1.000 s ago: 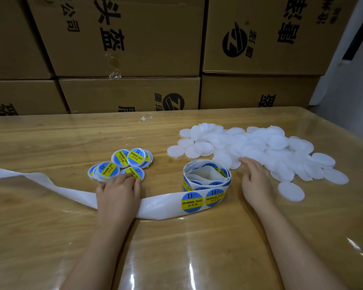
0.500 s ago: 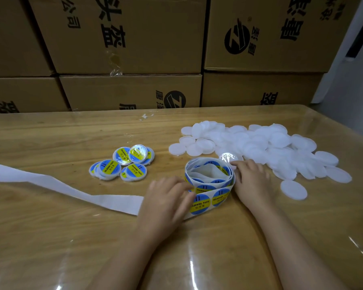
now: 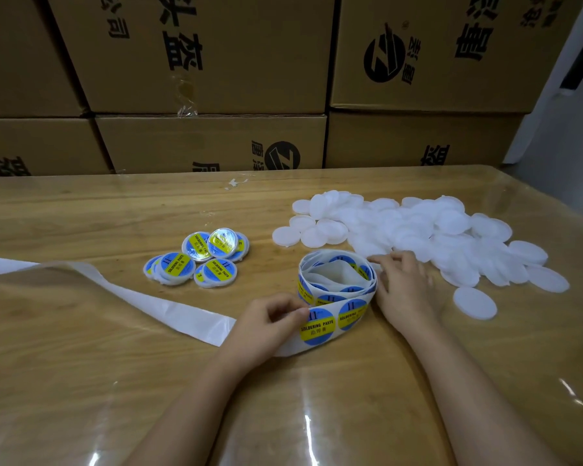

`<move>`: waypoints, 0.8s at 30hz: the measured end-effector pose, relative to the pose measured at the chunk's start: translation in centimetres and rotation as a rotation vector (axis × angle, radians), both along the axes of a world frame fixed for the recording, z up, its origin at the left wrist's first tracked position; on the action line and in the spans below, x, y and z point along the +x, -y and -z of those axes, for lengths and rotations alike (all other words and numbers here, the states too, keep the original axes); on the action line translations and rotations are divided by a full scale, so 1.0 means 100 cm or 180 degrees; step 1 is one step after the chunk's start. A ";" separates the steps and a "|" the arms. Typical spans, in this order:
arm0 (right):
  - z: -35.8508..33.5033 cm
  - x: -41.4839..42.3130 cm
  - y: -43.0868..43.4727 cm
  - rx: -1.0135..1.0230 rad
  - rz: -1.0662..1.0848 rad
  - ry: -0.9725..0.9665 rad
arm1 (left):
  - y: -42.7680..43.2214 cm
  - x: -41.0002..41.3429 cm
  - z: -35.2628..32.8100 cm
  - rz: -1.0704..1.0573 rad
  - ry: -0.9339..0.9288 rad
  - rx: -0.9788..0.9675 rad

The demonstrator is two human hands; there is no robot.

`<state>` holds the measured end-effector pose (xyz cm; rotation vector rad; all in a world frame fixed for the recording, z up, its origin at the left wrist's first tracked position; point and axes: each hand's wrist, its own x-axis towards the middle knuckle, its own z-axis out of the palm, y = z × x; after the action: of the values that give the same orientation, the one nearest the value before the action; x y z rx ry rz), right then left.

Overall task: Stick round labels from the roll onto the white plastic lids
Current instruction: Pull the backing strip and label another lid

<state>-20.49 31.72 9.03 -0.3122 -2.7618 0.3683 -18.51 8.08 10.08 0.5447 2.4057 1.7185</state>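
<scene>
The label roll (image 3: 338, 276) stands loosely coiled on the table's middle, with blue and yellow round labels on its strip. My left hand (image 3: 269, 326) has its fingers curled, and thumb and forefinger pinch the left edge of the foremost round label (image 3: 317, 327) on the strip. My right hand (image 3: 403, 288) rests against the roll's right side with fingers fairly straight, fingertips at the roll's back rim next to the white lids (image 3: 418, 230). Those lids lie in a loose heap at the right. Whether a lid sits under that palm is hidden.
Several labelled lids (image 3: 199, 260) lie in a cluster left of the roll. The empty white backing strip (image 3: 115, 290) trails off to the left edge. One lone white lid (image 3: 474, 302) lies right of my right hand. Cardboard boxes (image 3: 216, 62) wall the table's far side.
My left hand came from the labelled lids rightwards to the strip and now pinches a label's edge. My right hand drew back from the lid heap to the roll's side.
</scene>
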 end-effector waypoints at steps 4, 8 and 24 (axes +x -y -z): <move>0.001 0.001 0.001 -0.0056 -0.0361 0.0583 | 0.003 -0.003 -0.004 -0.0015 0.0346 0.0277; 0.003 0.000 0.000 -0.0234 -0.0156 0.0089 | 0.002 -0.004 -0.006 -0.0087 0.0467 0.0446; 0.001 -0.002 0.001 -0.0462 -0.0261 0.0160 | 0.004 -0.007 0.000 0.0152 0.0375 0.0398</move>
<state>-20.70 31.59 8.98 -0.2470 -2.8089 0.5912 -19.22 7.67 10.07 0.4971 2.1998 1.8356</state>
